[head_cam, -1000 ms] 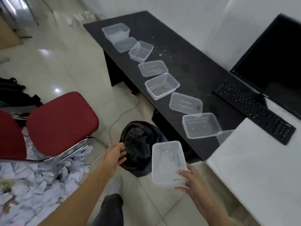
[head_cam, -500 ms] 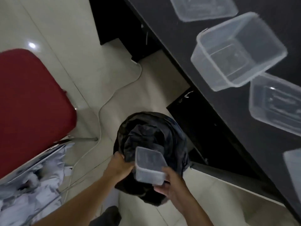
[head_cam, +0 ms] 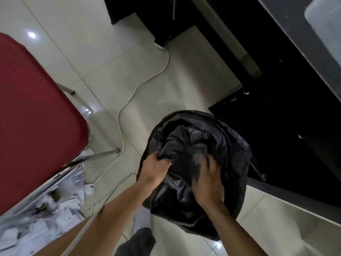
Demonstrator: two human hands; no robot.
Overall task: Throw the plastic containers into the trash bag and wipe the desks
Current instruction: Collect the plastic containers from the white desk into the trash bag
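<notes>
Looking down from the head camera: a black trash bag [head_cam: 217, 137] stands on the pale tiled floor [head_cam: 110, 58], close against the dark front of a black desk [head_cam: 295, 58] that runs along the right edge of the view. The left hand [head_cam: 155, 169] grips the near-left part of the bag's rim, its fingers curled tight and pinching a fold of the black plastic. The right hand [head_cam: 206, 182] lies over the bag's mouth at its near-right side; it is motion-blurred, the fingers appear loosely spread and bent downward against the plastic, and whether they hold anything cannot be told. One clear plastic container [head_cam: 324, 28] rests on the desk top at the upper right corner of the view, only partly in frame and well apart from the bag. A red chair [head_cam: 36, 115] with chrome legs fills the left side, with scattered white papers [head_cam: 42, 218] heaped on the floor beneath it. A white cable [head_cam: 129, 100] snakes across the tiles between chair and bag.
</notes>
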